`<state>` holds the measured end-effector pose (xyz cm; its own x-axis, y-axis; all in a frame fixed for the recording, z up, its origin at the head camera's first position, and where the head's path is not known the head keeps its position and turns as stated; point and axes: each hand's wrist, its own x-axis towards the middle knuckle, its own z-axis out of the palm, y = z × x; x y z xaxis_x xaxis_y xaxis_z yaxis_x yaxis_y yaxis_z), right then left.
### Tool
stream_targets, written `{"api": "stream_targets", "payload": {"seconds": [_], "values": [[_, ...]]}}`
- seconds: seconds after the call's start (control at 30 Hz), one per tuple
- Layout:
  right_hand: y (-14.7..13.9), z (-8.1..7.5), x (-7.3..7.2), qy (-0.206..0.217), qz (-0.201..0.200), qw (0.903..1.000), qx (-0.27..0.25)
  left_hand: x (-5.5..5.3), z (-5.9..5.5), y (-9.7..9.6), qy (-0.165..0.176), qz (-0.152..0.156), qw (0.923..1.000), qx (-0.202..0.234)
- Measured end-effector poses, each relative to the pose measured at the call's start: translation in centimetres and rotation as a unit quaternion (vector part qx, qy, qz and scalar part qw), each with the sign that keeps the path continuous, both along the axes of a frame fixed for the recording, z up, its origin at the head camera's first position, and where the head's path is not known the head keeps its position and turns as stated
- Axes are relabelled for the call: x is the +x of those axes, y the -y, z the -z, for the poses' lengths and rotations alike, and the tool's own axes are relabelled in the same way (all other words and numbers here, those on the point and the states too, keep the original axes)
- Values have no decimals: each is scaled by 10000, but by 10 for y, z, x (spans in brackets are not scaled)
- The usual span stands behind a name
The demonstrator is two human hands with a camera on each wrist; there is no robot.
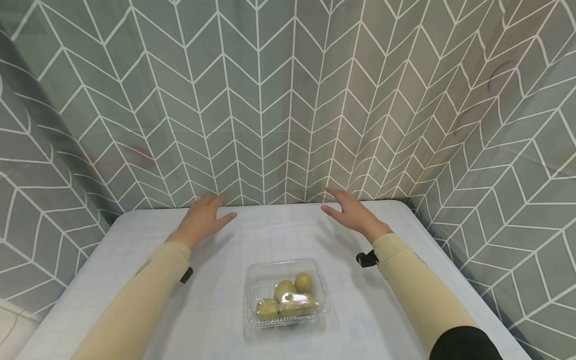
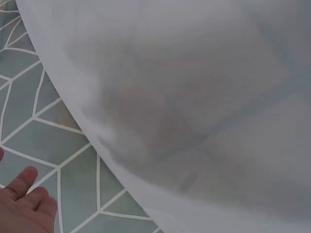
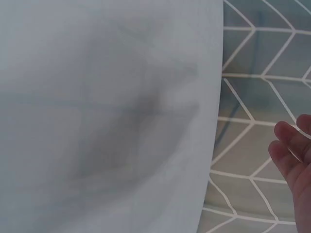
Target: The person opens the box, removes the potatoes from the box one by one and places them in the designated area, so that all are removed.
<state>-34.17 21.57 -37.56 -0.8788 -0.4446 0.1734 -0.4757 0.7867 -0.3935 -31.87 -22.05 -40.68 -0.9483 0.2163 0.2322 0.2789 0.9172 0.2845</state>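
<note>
Yellow sleeves (image 1: 139,300), between them glossy clear box (image 1: 262,278) of yellowish balls (image 1: 284,289)

Soft, fairly bright light fills the head view, whitening the desk (image 1: 360,320) and warming the curtain (image 1: 274,100) around 1 o'clock. Faint, fuzzy shadows lie toward 5 o'clock of the left hand (image 1: 201,218) and 7 o'clock of the right hand (image 1: 353,215). Glare streaks the plastic box (image 1: 263,281) toward its 4 o'clock. Wide-angle distortion splays the curtain's lines outward near the edges. Both wrist views look dimmer and greyer, their central shadows broad and smeary.
</note>
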Motion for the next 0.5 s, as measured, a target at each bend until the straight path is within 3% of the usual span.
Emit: {"api": "stream_targets", "payload": {"seconds": [0.17, 0.5], "values": [[1, 9, 14, 147, -48, 9997, -189, 7, 10, 2, 282, 61, 9992, 291], [-1, 22, 40, 121, -165, 9987, -476, 24, 22, 6, 254, 144, 9979, 585]]}}
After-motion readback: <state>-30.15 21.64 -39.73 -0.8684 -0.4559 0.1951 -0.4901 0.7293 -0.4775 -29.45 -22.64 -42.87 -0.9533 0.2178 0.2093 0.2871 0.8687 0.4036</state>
